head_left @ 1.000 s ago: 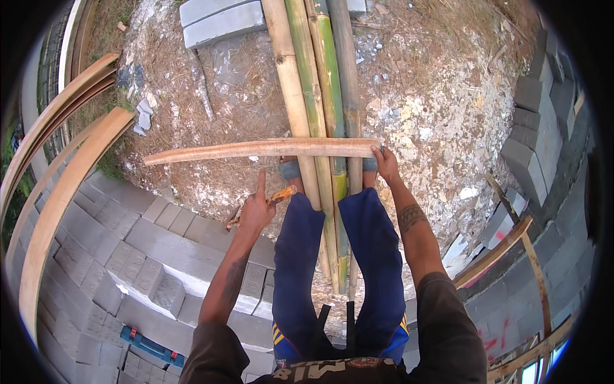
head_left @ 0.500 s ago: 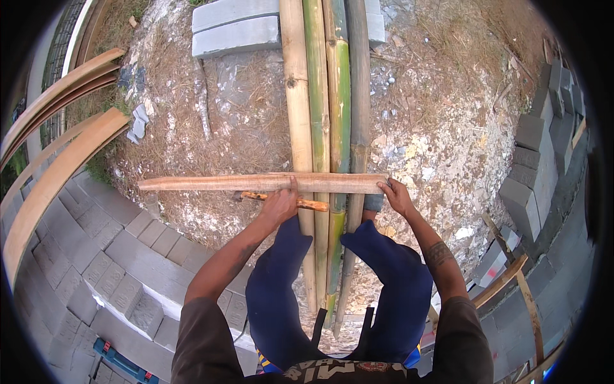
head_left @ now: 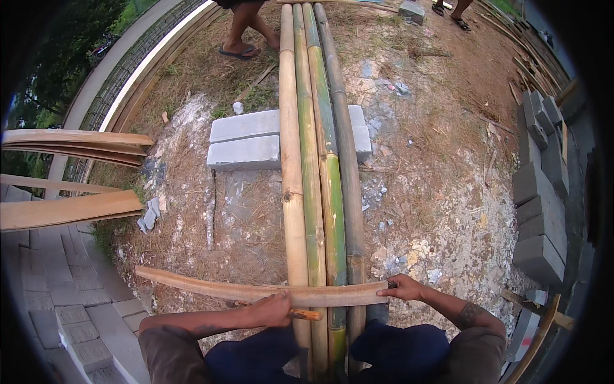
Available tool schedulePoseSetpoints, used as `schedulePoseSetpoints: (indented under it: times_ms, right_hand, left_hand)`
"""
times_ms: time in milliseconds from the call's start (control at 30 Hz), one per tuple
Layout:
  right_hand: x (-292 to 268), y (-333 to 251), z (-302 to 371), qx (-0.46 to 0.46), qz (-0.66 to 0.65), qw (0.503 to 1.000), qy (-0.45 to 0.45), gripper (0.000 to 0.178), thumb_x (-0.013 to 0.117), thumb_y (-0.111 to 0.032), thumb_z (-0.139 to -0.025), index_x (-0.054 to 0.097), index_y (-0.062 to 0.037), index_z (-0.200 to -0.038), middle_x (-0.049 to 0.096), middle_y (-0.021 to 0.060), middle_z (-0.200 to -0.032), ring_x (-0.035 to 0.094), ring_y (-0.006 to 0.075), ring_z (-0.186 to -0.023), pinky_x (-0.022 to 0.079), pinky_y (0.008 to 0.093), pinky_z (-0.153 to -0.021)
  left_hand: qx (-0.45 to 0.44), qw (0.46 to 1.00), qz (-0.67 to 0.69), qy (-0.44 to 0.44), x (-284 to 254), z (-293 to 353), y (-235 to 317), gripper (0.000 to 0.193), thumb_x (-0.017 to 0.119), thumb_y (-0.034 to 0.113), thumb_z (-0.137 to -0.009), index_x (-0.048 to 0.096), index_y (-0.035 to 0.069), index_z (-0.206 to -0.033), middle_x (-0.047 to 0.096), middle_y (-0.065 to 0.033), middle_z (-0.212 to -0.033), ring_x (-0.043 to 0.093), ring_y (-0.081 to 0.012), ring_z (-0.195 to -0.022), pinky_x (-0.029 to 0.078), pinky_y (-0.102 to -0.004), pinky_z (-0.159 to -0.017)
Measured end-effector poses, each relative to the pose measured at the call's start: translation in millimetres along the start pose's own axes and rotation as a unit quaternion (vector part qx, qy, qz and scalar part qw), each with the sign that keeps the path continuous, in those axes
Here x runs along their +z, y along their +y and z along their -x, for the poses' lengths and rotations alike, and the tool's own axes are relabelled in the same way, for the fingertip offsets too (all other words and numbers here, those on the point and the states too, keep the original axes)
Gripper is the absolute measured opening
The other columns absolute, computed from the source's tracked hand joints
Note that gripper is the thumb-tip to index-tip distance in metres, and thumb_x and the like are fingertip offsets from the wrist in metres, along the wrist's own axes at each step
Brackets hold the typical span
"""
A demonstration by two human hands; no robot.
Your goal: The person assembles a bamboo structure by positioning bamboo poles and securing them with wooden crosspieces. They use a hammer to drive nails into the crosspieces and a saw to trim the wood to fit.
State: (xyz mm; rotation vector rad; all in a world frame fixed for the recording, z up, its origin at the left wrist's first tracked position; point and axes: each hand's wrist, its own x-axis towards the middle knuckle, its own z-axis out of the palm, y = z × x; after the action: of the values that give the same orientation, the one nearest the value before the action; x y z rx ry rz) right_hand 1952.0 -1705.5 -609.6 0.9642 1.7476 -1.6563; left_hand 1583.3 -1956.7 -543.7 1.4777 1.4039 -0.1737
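A long narrow wooden plank (head_left: pixel 339 295) lies crosswise over several bamboo poles (head_left: pixel 293 221) in front of me. My left hand (head_left: pixel 272 310) is closed around a hammer (head_left: pixel 307 314) and rests against the plank's near edge. The hammer's orange-brown handle sticks out to the right of the fist, and its head is mostly hidden. At the plank's right end, my right hand (head_left: pixel 404 288) grips the wood between thumb and fingers. A small dark bit shows by those fingers, too small to name. My knees are just below the plank, on both sides of the poles.
Grey blocks (head_left: pixel 243 152) support the poles farther out. More blocks (head_left: pixel 540 192) are stacked at right, with grey paving (head_left: pixel 83 307) at left. Loose boards (head_left: pixel 70 210) jut in from the left. A person's sandalled foot (head_left: pixel 238 51) is at far left; another person's feet (head_left: pixel 457 19) are far right.
The view has tilted up, so the poles' far ends and other people's legs now show. Both hands keep their places at the plank; the left still has the hammer.
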Motion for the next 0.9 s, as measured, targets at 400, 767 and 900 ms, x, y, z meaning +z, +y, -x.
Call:
schedulePoseSetpoints:
  times_ms: [400,767,900]
  right_hand:
    - [30,23,-1,-0.089,-0.004,0.986,0.142,0.052,0.081,-0.053,-0.09,0.077,-0.0013,-0.088,0.064,0.0038,-0.07,0.056,0.0127,-0.068,0.048,0.0361,-0.065]
    - [53,2,17,-0.132,-0.131,0.952,0.244,0.037,0.08,-0.036,-0.095,0.073,0.0009,-0.091,0.07,0.0019,-0.076,0.06,0.0088,-0.069,0.05,0.0317,-0.063]
    - [73,56,-11,-0.151,-0.224,0.934,0.234,0.034,0.07,-0.031,-0.103,0.066,0.0,-0.092,0.064,0.0009,-0.068,0.057,0.0063,-0.057,0.045,0.0274,-0.05]
  left_hand:
    - [-0.043,0.999,-0.025,0.02,6,-7,-18,0.038,0.071,0.026,-0.083,0.07,-0.005,-0.105,0.073,-0.0268,-0.087,0.073,-0.043,-0.092,0.056,-0.0513,-0.08]
    - [-0.099,0.968,-0.014,0.229,32,26,19,0.045,0.071,0.018,-0.084,0.06,0.0,-0.124,0.07,-0.0296,-0.097,0.069,-0.0475,-0.098,0.053,-0.055,-0.085]
    - [-0.111,0.944,-0.01,0.311,83,13,26,0.071,0.073,0.025,-0.092,0.046,0.007,-0.155,0.066,-0.0315,-0.107,0.064,-0.0474,-0.102,0.051,-0.0538,-0.091]
